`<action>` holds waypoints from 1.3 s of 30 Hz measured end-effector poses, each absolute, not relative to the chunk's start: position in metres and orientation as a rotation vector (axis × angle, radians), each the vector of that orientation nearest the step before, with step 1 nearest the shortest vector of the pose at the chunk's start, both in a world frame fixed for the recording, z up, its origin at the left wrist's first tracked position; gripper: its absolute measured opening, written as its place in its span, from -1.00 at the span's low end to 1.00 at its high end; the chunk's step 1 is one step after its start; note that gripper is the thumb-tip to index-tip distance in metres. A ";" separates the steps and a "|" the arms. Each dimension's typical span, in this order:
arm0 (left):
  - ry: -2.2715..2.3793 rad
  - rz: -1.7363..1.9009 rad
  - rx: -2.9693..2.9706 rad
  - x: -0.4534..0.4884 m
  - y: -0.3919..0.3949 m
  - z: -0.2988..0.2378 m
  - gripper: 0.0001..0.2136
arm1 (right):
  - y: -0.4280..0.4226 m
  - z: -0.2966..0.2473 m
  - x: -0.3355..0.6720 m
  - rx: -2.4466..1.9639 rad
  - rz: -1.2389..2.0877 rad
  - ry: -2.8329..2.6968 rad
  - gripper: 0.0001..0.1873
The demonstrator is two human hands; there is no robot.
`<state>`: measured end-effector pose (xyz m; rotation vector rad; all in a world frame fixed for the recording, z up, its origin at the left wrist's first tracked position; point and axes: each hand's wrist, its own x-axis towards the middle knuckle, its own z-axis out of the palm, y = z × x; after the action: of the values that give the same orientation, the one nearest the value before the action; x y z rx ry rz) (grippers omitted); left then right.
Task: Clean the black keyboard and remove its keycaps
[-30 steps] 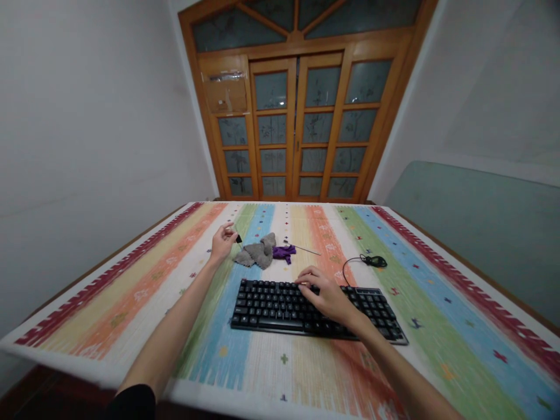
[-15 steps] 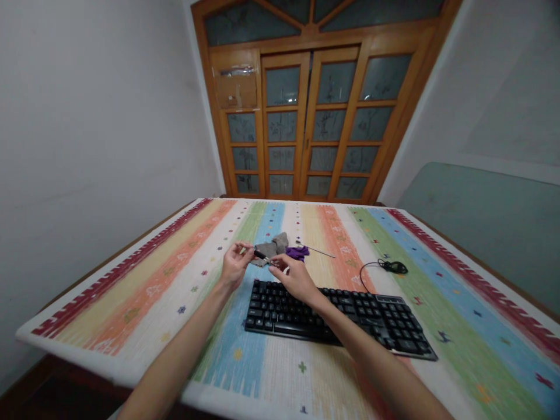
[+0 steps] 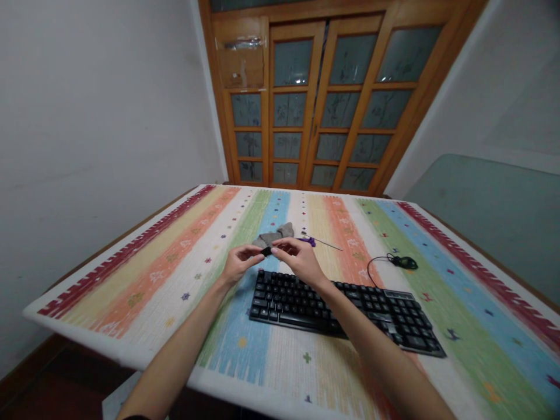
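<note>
My left hand (image 3: 240, 263) pinches the left end of a small black block-shaped piece (image 3: 266, 251), with thumb and fingers closed on it. From the other side, the fingertips of my right hand (image 3: 301, 259) are closed on the same piece. It is held above the table, just beyond the keyboard's far left corner, and is too small to identify. Under my right forearm lies a black keyboard (image 3: 301, 306), partly covered from view. A grey cloth (image 3: 285, 229) lies crumpled right behind my fingers. Beside it a purple cloth (image 3: 310, 240) shows only in part past my right hand.
A thin metal rod (image 3: 328, 244) with a dark end lies beyond my right hand. The keyboard's bundled black cable (image 3: 402, 262) rests at the right. All sit on a striped tablecloth (image 3: 153, 274). A green board-like panel (image 3: 490, 210) stands at the right.
Both hands have drawn together around the black piece; the metallic end that showed between them is out of sight. My right hand now covers more of the purple cloth. The view has tilted down slightly.
</note>
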<state>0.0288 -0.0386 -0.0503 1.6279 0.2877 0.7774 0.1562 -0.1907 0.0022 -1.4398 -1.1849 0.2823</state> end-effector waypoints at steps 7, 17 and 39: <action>0.202 0.681 1.792 0.027 -0.040 -0.052 -0.73 | -0.181 -0.004 0.156 -1.597 0.274 -1.478 -0.76; 0.159 0.615 2.028 0.025 -0.029 -0.047 -0.77 | -0.180 -0.011 0.154 -1.710 0.124 -1.511 -0.82; 0.091 0.501 2.122 0.026 -0.023 -0.056 -0.80 | -0.171 -0.023 0.148 -1.779 0.189 -1.437 -0.67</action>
<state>0.0256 -0.0229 -0.0559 2.1218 0.0910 0.5009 0.1476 -0.1707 -0.0234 -1.7790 -1.4367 0.1892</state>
